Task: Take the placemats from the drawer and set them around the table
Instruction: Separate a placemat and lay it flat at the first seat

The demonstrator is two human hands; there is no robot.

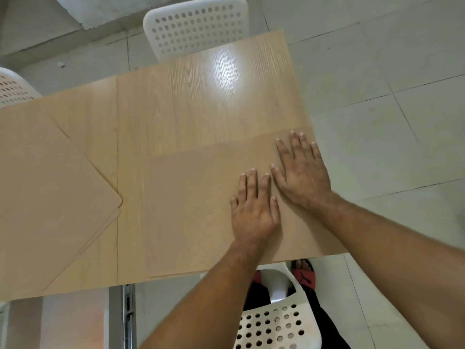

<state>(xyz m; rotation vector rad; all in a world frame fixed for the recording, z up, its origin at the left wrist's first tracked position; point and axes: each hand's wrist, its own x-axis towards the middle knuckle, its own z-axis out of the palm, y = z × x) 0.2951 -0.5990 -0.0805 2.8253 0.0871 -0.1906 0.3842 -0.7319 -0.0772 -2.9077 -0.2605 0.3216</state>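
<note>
A tan placemat (191, 210) lies flat on the near right part of the light wooden table (201, 104), its near edge along the table's front edge. My left hand (254, 210) and my right hand (300, 172) both rest palm down on its right half, fingers spread, holding nothing. A small stack of tan placemats (50, 197) with rounded corners lies skewed on the left part of the table, one corner pointing toward the flat placemat.
A white perforated chair (196, 26) stands at the table's far side, another (12, 89) at the far left, a third (274, 321) below me at the near edge. A metal drawer rail (128, 313) shows under the table. Tiled floor (390, 96) lies to the right.
</note>
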